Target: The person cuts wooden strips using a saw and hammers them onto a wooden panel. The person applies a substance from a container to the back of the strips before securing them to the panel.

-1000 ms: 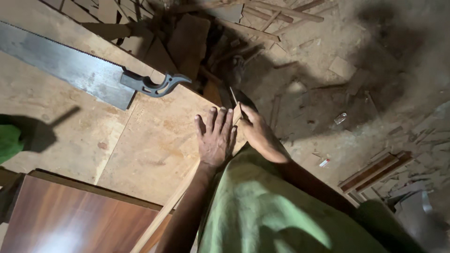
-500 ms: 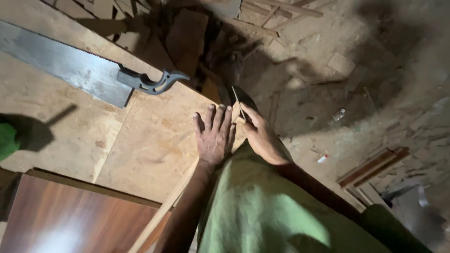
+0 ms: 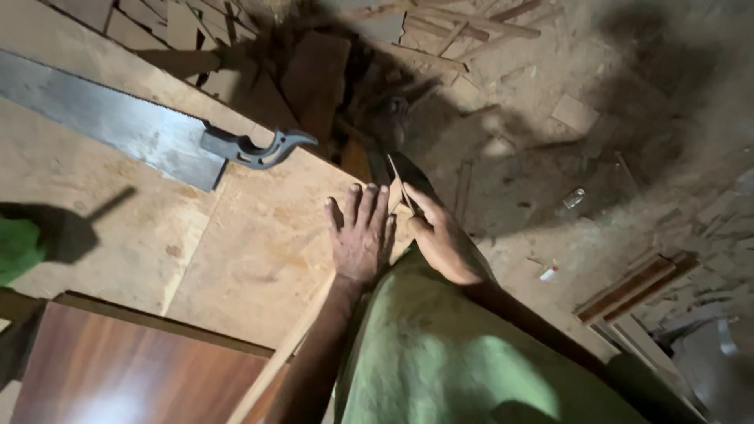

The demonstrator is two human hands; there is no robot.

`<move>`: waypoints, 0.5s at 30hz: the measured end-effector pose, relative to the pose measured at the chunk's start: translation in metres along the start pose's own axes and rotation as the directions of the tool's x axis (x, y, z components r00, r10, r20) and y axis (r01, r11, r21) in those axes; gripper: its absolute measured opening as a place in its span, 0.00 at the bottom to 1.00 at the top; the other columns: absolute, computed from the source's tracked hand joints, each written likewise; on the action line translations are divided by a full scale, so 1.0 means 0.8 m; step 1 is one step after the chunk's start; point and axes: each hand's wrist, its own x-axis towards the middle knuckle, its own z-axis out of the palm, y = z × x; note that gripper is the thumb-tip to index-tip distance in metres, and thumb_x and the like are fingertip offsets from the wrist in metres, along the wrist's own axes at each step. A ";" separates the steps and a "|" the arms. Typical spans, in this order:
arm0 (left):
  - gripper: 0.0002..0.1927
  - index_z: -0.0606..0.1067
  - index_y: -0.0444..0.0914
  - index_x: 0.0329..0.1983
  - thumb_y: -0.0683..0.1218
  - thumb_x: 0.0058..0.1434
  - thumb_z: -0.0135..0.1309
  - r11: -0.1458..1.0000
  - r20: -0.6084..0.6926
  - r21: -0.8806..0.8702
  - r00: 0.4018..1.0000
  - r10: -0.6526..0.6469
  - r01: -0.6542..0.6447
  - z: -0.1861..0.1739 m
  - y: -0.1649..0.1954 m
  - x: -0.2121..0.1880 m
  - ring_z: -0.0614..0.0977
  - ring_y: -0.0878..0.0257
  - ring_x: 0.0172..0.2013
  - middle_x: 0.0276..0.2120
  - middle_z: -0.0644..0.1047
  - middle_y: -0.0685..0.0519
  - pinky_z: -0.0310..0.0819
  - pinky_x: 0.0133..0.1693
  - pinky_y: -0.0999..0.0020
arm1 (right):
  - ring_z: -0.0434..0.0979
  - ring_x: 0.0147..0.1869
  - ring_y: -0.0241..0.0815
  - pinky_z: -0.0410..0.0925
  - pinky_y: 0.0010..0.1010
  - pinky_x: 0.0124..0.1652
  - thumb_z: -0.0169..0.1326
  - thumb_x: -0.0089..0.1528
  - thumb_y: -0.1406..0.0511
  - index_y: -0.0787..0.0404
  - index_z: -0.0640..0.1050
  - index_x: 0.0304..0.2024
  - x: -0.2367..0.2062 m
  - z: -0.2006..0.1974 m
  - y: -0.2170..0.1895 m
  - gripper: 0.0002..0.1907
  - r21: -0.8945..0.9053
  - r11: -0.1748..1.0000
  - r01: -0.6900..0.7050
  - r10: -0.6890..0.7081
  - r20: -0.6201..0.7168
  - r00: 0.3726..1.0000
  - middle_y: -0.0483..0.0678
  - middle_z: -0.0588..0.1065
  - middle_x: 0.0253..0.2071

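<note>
Nearest the camera is the person's loose green shirt [image 3: 471,353]. Beside it lie one glossy reddish-brown laminated panel [image 3: 133,369] and one thin pale wooden strip [image 3: 290,345], which runs under the left forearm. Just beyond, the left hand [image 3: 361,235] lies palm-down on the pale plywood worktop [image 3: 259,251], fingers spread wide and holding nothing. The right hand [image 3: 440,239] is touching it at the worktop's edge, closed narrowly around a single thin, pale, stick-like tool [image 3: 400,187] whose tip points away over the edge. What kind of tool it is cannot be told. Both hands and the tool sit as they did a moment earlier, and only the view has drifted slightly, so the grip and the pressing palm are steady. Farther up the worktop, well apart from the hands, rests one long grey steel handsaw [image 3: 118,126], its dark curved handle [image 3: 251,149] turned toward the edge. A green object [image 3: 16,247] is cut off at the left. Beyond the edge is the dusty floor [image 3: 550,157], strewn with many wooden offcuts and a bundle of battens [image 3: 636,286].
</note>
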 end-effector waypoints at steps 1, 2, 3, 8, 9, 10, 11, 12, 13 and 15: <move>0.29 0.66 0.44 0.72 0.56 0.70 0.47 1.000 0.023 -0.010 1.000 -0.009 0.009 0.000 0.000 0.000 0.62 0.50 0.70 0.67 0.68 0.51 0.46 0.68 0.31 | 0.69 0.70 0.45 0.62 0.32 0.64 0.50 0.65 0.68 0.63 0.65 0.69 -0.001 -0.001 -0.003 0.29 0.023 0.998 -0.053 0.052 0.015 0.999 0.57 0.70 0.68; 0.29 0.66 0.44 0.72 0.56 0.70 0.47 1.000 0.043 -0.015 0.999 -0.014 0.014 -0.001 0.000 0.000 0.62 0.49 0.70 0.67 0.68 0.50 0.46 0.68 0.32 | 0.69 0.70 0.44 0.63 0.32 0.63 0.50 0.65 0.68 0.62 0.65 0.69 -0.001 -0.001 -0.006 0.29 0.049 0.994 -0.101 0.100 0.028 0.995 0.56 0.69 0.68; 0.28 0.66 0.44 0.72 0.56 0.70 0.47 1.000 0.030 -0.013 0.999 -0.012 0.013 -0.001 0.000 0.000 0.62 0.49 0.70 0.67 0.68 0.50 0.46 0.68 0.32 | 0.71 0.65 0.51 0.65 0.36 0.60 0.48 0.66 0.68 0.59 0.66 0.71 0.000 -0.001 -0.007 0.29 0.027 0.972 -0.232 0.231 0.044 0.972 0.58 0.72 0.65; 0.27 0.66 0.44 0.72 0.56 0.71 0.47 1.000 -0.053 0.000 0.999 0.004 -0.004 -0.002 0.002 0.000 0.62 0.50 0.71 0.67 0.68 0.51 0.45 0.69 0.31 | 0.67 0.73 0.42 0.61 0.31 0.66 0.47 0.65 0.69 0.64 0.64 0.70 0.000 0.003 0.001 0.29 0.225 0.974 -0.015 0.004 0.046 0.999 0.57 0.69 0.69; 0.28 0.66 0.44 0.72 0.56 0.71 0.47 1.000 -0.027 -0.003 1.000 -0.002 0.002 -0.003 0.002 -0.001 0.62 0.50 0.71 0.67 0.68 0.51 0.46 0.69 0.32 | 0.68 0.72 0.42 0.61 0.31 0.66 0.48 0.65 0.69 0.64 0.65 0.70 -0.002 0.004 0.004 0.29 0.154 0.988 -0.008 0.004 0.028 1.000 0.57 0.69 0.69; 0.28 0.66 0.44 0.72 0.56 0.71 0.47 1.000 0.000 -0.015 1.000 -0.012 0.012 -0.002 0.002 -0.001 0.62 0.50 0.71 0.68 0.68 0.50 0.46 0.69 0.32 | 0.69 0.72 0.43 0.61 0.31 0.66 0.48 0.65 0.69 0.64 0.66 0.69 -0.002 0.004 0.007 0.29 0.073 0.997 -0.007 0.006 0.011 1.000 0.57 0.70 0.68; 0.28 0.66 0.43 0.72 0.55 0.71 0.47 1.000 0.020 -0.021 1.000 -0.007 0.008 -0.002 0.001 -0.001 0.62 0.49 0.71 0.68 0.68 0.50 0.46 0.69 0.32 | 0.70 0.71 0.43 0.61 0.30 0.65 0.49 0.64 0.69 0.65 0.66 0.69 -0.003 0.004 0.010 0.29 -0.002 1.000 0.003 -0.003 -0.017 1.000 0.58 0.71 0.68; 0.28 0.66 0.44 0.72 0.55 0.71 0.47 1.000 0.012 -0.018 1.000 -0.005 0.006 -0.003 0.001 -0.001 0.62 0.49 0.71 0.68 0.68 0.50 0.46 0.69 0.32 | 0.71 0.70 0.43 0.62 0.30 0.65 0.49 0.64 0.69 0.64 0.67 0.69 -0.003 0.004 0.011 0.29 -0.016 0.999 -0.043 0.043 -0.010 0.999 0.57 0.71 0.67; 0.28 0.66 0.44 0.72 0.56 0.71 0.47 1.000 -0.002 -0.015 1.000 -0.009 0.009 -0.002 0.001 -0.001 0.62 0.49 0.71 0.68 0.68 0.50 0.45 0.69 0.32 | 0.72 0.69 0.43 0.63 0.30 0.64 0.48 0.64 0.69 0.62 0.67 0.69 -0.002 0.003 0.011 0.29 -0.034 0.996 -0.084 0.084 0.001 0.996 0.56 0.71 0.67; 0.28 0.66 0.44 0.72 0.56 0.71 0.46 1.000 -0.007 -0.012 1.000 0.002 -0.002 -0.002 0.000 -0.001 0.62 0.49 0.71 0.68 0.68 0.50 0.45 0.69 0.32 | 0.71 0.69 0.44 0.63 0.31 0.64 0.47 0.64 0.69 0.62 0.67 0.69 -0.002 0.002 0.008 0.29 0.020 0.995 -0.099 0.098 0.014 0.995 0.56 0.71 0.67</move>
